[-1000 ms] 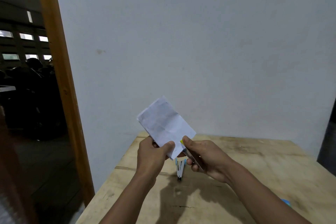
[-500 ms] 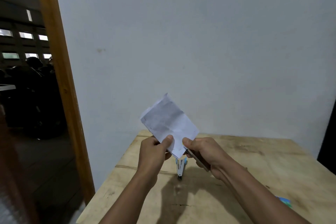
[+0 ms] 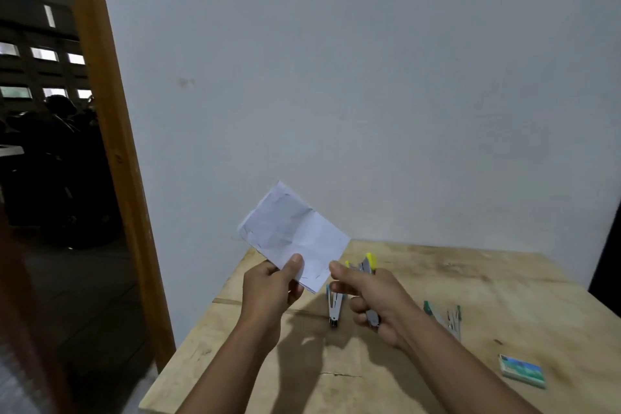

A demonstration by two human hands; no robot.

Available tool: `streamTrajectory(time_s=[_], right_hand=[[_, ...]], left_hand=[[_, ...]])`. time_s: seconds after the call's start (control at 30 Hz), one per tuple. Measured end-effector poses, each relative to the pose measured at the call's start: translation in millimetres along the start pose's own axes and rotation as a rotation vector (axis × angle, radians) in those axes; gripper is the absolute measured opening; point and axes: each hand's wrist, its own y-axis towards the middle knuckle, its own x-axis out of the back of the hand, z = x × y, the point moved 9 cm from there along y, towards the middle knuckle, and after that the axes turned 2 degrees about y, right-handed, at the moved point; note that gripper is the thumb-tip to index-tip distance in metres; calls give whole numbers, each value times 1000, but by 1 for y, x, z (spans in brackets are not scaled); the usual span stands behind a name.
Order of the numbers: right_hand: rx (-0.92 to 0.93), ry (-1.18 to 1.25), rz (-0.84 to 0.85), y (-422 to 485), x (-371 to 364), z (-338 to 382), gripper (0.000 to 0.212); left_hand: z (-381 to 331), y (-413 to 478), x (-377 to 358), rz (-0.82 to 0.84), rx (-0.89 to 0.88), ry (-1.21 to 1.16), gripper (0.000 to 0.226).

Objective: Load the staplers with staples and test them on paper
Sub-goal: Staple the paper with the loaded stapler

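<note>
Now, in the head view, we are pinching the folded paper [image 3: 292, 239] by its lower corner with our left hand [image 3: 268, 292], thumb on top. We are holding it in the air above and left of the blue stapler [image 3: 334, 307], which is lying on the wooden table [image 3: 470, 279]. Our right hand [image 3: 373, 299] is curling round the yellow stapler [image 3: 368, 262], above and just right of the blue stapler. The two hands are near each other but not touching.

We are judging the paper light, limp and creased, so it is best held close to the edge being stapled. The stapler looks small, stiff and light, best squeezed between thumb and fingers near its nose.

Half a second ago the yellow stapler was sitting at the paper's lower edge; now it is drawn clear to the right, with a gap showing. Coming into view are the green staplers [image 3: 443, 316], well right of the blue stapler, and a staple box [image 3: 522, 370] farther right and nearer us.
</note>
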Motion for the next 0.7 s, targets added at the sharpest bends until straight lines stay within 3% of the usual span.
streamTrajectory(time_s=[0.17, 0.3, 0.37, 0.4, 0.47, 0.53, 0.7], right_hand=[[90, -130, -128, 4, -19, -10, 10], [58, -383, -163, 28, -39, -39, 38], [37, -528, -196, 42, -49, -53, 35], [43, -599, -216, 47, -54, -58, 29], [66, -752, -235, 51, -67, -58, 22], [94, -920, -240, 60, -76, -58, 25], [141, -1141, -173, 77, -91, -61, 22]], left_hand=[[19, 9, 37, -118, 39, 42, 16], [43, 30, 115, -346, 133, 108, 18], [50, 38, 138, -413, 155, 222, 8], [52, 39, 144, -445, 171, 310, 19], [51, 46, 151, -466, 168, 519, 31], [46, 54, 150, -436, 128, 686, 28], [44, 65, 147, -423, 81, 848, 24]])
